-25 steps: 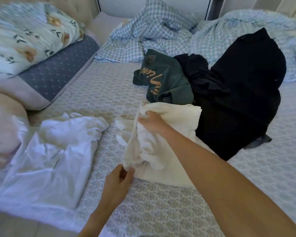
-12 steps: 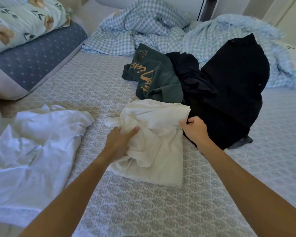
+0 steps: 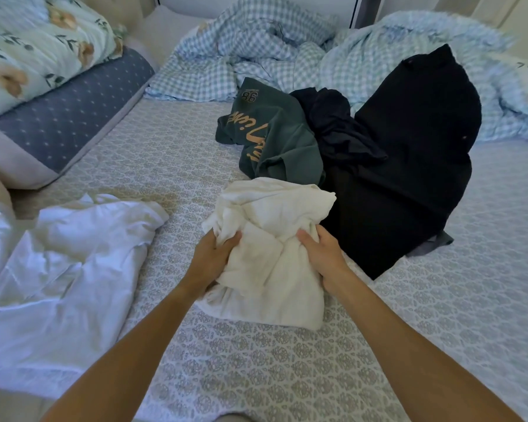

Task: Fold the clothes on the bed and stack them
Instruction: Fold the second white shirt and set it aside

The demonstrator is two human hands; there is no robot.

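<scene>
**Both hands gripping the cream garment on the bed**

Head view: The crumpled cream cotton garment (image 3: 272, 254) lies at the middle of the patterned grey-and-white bedsheet (image 3: 256, 376), bunched so that its shape, sleeves or neckline cannot be made out. The left hand (image 3: 212, 258) grips its 9 o'clock edge, fingers buried in the folds with only the thumb showing. The right hand (image 3: 323, 254) clutches the 3 o'clock side, thumb on top and fingers curled under the cloth, out of sight.

At 1 o'clock of the cream garment, touching it, lies a dark green printed T-shirt (image 3: 272, 138), its orange lettering upside down and partly folded under. Beside that, at 2 o'clock, a large black garment (image 3: 409, 166) and a crumpled dark navy piece (image 3: 339, 126) overlap; a grey scrap (image 3: 433, 243) pokes out beneath the black one. A rumpled white shirt (image 3: 64, 269) spreads at 9 o'clock, cut off by the frame edge. A blue checked duvet (image 3: 256, 47) heaps at 12 o'clock, floral pillows (image 3: 37, 50) at 10 o'clock.
</scene>
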